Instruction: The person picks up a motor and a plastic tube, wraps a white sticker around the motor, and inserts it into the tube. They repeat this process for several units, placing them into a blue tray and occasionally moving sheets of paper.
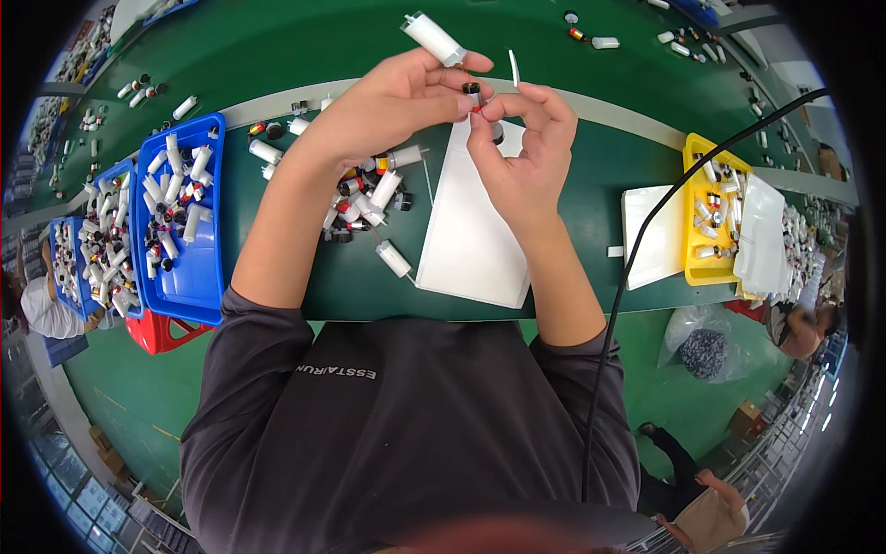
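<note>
My left hand [401, 103] is raised over the far part of the table, its thumb and fingers pinching a small black-capped piece [472, 90] with a red band. A white cylinder [434, 39] with a clear end sticks out above its fingers. Facing it, my right hand [528, 152] is closed, its thumb and forefinger at the lower end of that same piece. A thin white strip [514, 68] rises by the right fingertips, and a dark round part [498, 133] shows against the right palm. How these parts join is too small to tell.
A heap of white cylinders with black and red parts [369, 198] lies left of a white board [475, 231]. Blue bins [221, 222] of similar parts stand left, a yellow tray [692, 208] right. A black cable [637, 242] crosses the right side. Other people sit nearby.
</note>
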`<state>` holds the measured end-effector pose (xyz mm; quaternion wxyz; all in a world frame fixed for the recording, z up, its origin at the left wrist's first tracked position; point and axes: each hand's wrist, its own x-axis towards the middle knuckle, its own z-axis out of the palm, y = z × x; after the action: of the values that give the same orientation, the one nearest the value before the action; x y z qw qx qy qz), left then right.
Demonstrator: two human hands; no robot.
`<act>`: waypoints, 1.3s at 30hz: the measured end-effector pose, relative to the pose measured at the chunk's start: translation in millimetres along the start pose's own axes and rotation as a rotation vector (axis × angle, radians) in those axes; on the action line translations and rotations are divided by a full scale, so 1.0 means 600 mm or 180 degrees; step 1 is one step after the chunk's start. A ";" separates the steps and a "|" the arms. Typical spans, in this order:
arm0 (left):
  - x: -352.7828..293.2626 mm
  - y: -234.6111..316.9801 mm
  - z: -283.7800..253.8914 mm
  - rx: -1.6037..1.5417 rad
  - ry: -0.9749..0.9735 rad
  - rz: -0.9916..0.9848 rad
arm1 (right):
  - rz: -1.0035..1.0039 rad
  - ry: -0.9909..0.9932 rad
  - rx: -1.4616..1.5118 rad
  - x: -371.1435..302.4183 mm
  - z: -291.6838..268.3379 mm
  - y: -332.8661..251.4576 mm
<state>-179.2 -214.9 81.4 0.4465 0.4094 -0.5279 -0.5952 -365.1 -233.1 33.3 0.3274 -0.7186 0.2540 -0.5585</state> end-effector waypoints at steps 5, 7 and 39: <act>0.003 0.007 0.005 -0.0214 0.0177 0.0080 | -0.0076 0.0031 0.0103 0.009 -0.009 0.002; 0.003 0.004 0.005 -0.0234 0.0199 0.0131 | 0.0286 0.0400 0.0593 0.019 -0.016 -0.002; -0.006 0.008 0.015 0.0229 0.0002 0.1041 | 0.2659 -0.0444 0.3269 0.019 -0.042 0.008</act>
<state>-186.5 -209.1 86.9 0.5227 0.3340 -0.6083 -0.4953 -386.8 -249.3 40.8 0.8327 -0.3471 0.1910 -0.3869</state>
